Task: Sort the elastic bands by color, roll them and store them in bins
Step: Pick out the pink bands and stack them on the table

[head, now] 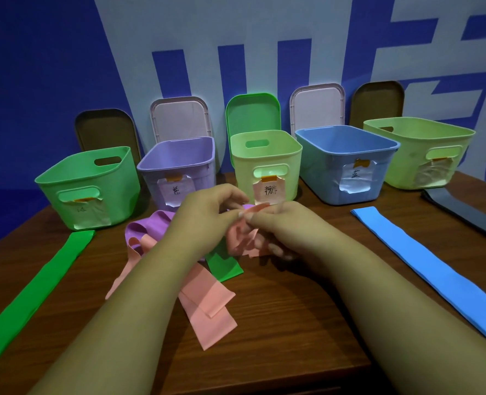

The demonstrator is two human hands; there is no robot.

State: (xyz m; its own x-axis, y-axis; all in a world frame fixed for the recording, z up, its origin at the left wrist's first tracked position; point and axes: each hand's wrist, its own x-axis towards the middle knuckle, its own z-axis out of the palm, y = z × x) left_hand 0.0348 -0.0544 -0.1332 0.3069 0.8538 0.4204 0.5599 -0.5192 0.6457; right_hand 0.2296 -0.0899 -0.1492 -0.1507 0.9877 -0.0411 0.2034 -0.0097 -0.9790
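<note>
Both hands meet over the table's middle, pinching a pink elastic band. My left hand holds its upper edge; my right hand grips the bunched part, fingers curled under it. More pink band trails toward me. A purple band and a short piece of green band lie tangled beneath. A long green band lies flat at the left, a blue band at the right, a dark grey band at far right.
Five open bins stand in a row at the back: green, purple, pale green, blue, pale yellow-green. Their lids lean on the blue wall behind. The wooden table's front edge is near me.
</note>
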